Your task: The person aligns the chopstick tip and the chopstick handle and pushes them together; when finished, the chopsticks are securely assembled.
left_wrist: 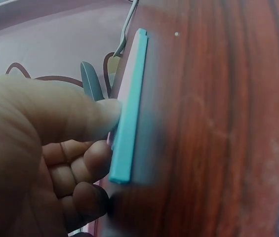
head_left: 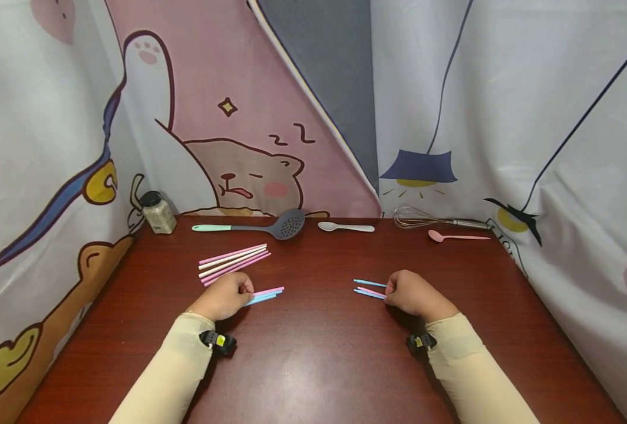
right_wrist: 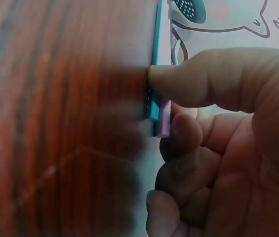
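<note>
A: Two cream sleeves (head_left: 165, 365) at the near side of the bench (head_left: 313, 353). State of the hands?

B: Left hand (head_left: 222, 296) pinches a blue-and-pink bundle (left_wrist: 132, 108) between thumb and fingers. Right hand (head_left: 418, 294) pinches another small bundle (right_wrist: 164, 49), likewise blue and pink, at its right end. The two stand well apart.

A: Reason for the grip?

B: Presumably thin sticks suit a fingertip pinch, and end holds leave the rest exposed. Contact with the bench: cannot tell.

A: Remaining items?

B: Pink and white sticks (head_left: 234, 258) lie just beyond the left hand, roughly parallel. Jar (head_left: 159, 217), skimmer (head_left: 288, 225), white spoon (head_left: 347, 227), whisk (head_left: 414, 219) and pink spoon (head_left: 459, 237) line the far side, probably to keep them out of reach of the work.

A: Markings?

B: No legible label on the jar. The far cloth (head_left: 313, 76) carries two printed "Z"s; lettering at far right is partly hidden.
</note>
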Available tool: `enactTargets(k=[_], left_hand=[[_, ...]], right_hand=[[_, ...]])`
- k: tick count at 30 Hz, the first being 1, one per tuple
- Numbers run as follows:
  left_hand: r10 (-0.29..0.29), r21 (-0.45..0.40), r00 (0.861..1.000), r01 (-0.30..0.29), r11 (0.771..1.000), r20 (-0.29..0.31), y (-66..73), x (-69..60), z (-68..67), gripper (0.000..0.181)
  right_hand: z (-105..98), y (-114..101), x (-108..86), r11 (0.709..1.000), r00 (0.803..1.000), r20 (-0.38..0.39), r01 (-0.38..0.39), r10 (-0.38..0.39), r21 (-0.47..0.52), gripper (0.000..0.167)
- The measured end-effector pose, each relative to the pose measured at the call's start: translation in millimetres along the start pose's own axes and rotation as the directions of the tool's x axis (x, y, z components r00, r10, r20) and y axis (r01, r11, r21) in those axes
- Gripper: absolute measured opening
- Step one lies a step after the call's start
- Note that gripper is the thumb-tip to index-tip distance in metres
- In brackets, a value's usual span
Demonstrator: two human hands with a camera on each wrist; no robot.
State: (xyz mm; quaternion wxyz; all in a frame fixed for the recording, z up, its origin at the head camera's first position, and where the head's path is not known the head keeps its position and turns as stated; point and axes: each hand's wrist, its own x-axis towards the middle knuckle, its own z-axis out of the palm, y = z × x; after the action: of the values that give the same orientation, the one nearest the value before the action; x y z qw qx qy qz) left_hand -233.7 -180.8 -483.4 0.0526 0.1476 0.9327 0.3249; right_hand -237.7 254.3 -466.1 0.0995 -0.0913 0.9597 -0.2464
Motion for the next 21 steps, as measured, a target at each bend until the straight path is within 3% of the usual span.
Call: enactTargets(k=[13,21], left_hand=[[-0.004,0.028,1.0,0.004,1.0,0.006,-2.3,0.2,-2.9,0.011],[-0.019,0.072,0.999,0.016,0.997,0.037,0.5,-0.9,-2.9,0.014]], right_hand=[[-1.8,-0.6,0.1,0.999,0.998,-0.042,0.048,-0.048,0.004,0.011],[-2.9,-2.9,-0.7,0.999,0.998,-0.042,0.039,-0.038,0.025,0.011]])
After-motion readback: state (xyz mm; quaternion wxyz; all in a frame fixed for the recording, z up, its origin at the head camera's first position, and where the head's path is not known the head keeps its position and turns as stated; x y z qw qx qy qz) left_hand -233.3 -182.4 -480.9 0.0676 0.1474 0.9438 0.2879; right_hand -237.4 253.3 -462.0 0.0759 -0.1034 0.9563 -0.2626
